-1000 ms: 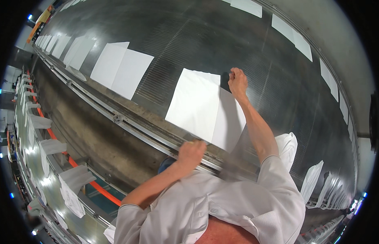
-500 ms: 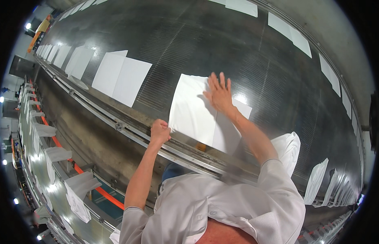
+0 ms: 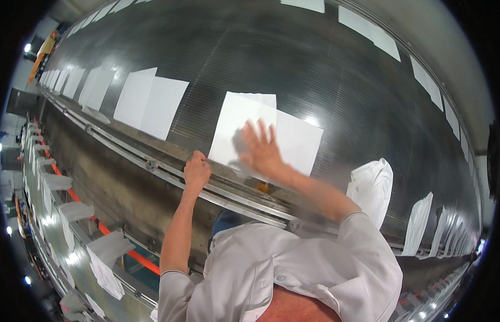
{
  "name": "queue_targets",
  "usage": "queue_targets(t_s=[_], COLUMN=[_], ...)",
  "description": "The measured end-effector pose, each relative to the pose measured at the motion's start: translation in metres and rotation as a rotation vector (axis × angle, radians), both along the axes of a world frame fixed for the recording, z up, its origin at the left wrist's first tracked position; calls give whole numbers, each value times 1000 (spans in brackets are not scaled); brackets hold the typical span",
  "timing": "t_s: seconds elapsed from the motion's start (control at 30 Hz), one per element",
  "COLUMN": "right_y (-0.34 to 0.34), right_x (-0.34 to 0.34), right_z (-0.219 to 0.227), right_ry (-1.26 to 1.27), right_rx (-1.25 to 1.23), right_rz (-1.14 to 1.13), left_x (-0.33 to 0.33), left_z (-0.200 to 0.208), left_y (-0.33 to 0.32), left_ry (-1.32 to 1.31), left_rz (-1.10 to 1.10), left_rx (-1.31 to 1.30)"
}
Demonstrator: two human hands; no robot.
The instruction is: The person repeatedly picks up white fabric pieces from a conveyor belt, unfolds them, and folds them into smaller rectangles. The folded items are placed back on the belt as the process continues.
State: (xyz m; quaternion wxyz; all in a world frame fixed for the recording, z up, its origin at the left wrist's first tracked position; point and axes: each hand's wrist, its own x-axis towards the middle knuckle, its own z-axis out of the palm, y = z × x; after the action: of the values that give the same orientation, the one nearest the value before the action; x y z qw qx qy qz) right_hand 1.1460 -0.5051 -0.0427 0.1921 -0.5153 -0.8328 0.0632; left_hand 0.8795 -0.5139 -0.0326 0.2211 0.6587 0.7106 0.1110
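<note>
The right hand [image 3: 263, 153], a little blurred, is spread wide with the fingers apart and pointing to the far side, and has hold of nothing; it is over the near middle of a flat, smooth white cloth panel [image 3: 228, 121], and its shadow falls on the fabric just left of the fingers. Whether the palm presses on the cloth or is slightly above it cannot be told. The panel lies at the near edge of a broad, dark, ribbed metal surface [image 3: 250, 48], partly overlapping a second flat white cloth panel [image 3: 301, 142], which is turned at a slight angle and extends to the right, beyond the right hand. The left hand [image 3: 197, 170] is just beside the near left corner of the first panel, above the long silver metal rail [image 3: 175, 174] in front of the surface; its fingers are bent in, but how tightly they close, and whether they have the corner, cannot be told. Farther left, well apart from both hands, lies a similar pair of overlapping white cloth panels [image 3: 150, 102]. To the right, near the right forearm, stands a bunched, wrinkled white cloth [image 3: 371, 185], with a narrow white draped cloth [image 3: 418, 225] beyond it.
</note>
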Motion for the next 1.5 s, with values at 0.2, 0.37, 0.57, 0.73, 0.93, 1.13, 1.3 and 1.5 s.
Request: queue_targets(t_s=[0.2, 0.37, 0.57, 0.73, 0.93, 1.13, 1.3, 1.5], right_y=[-54, -68, -181, -289, -367, -354, -348, -358], right_x=[-17, -12, 23, 107, 230, 276, 295, 310], right_z=[-8, 13, 68, 75, 63, 26, -8, 14], right_ry=[-30, 52, 485, 419, 29, 1, 102, 223], right_rx=[-53, -41, -89, 88, -154, -232, -267, -95], right_rz=[96, 66, -237, -777, -1337, -1164, -1034, -1088], left_x=[16, 13, -3, 2, 137, 356, 470, 503], left_z=[3, -1, -23, -6, 43, 30, 5, -9], left_y=[-11, -12, -10, -25, -83, -130, -126, -130], left_ry=[138, 125, 91, -595, -578, -519, -138, -95], left_rz=[4, -28, -129, 228, -205, -586, -845, -809], left_rx=[138, 218, 414, 346, 464, 164, 557, 562])
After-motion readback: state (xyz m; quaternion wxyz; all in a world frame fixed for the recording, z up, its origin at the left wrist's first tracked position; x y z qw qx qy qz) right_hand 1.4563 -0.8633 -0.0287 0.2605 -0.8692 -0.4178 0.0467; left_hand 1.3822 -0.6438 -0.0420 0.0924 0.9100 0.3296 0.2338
